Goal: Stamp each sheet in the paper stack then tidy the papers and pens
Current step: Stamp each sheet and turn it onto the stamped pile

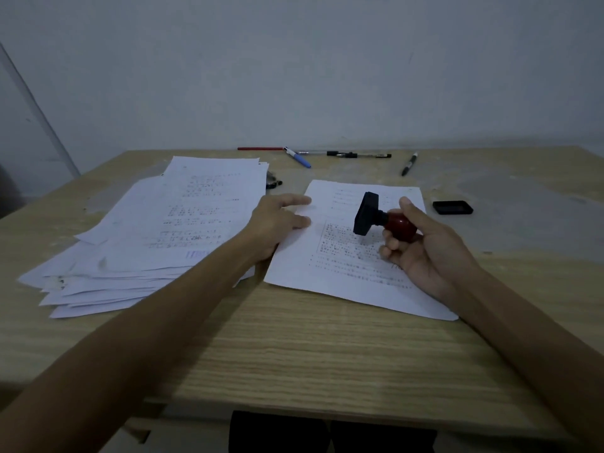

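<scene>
Gripping the stamp (376, 217) sideways above a lone sheet (343, 273), the right hand (425, 250) readies; the left hand (277, 220), fingers straight, pins the sheet's edge.

stamp (384, 219): red knob, black base | papers (157, 243): white | ink pad (452, 207): black | table (294, 348): light woodgrain

Near you, lower frame: bare light wood-grain table (294, 348), open passage. Left blocked by the loose white paper stack (157, 230). Centre-right, single printed sheet (343, 276). Scattered pens (327, 155) line the far edge; flat black ink pad (452, 207) right.
</scene>
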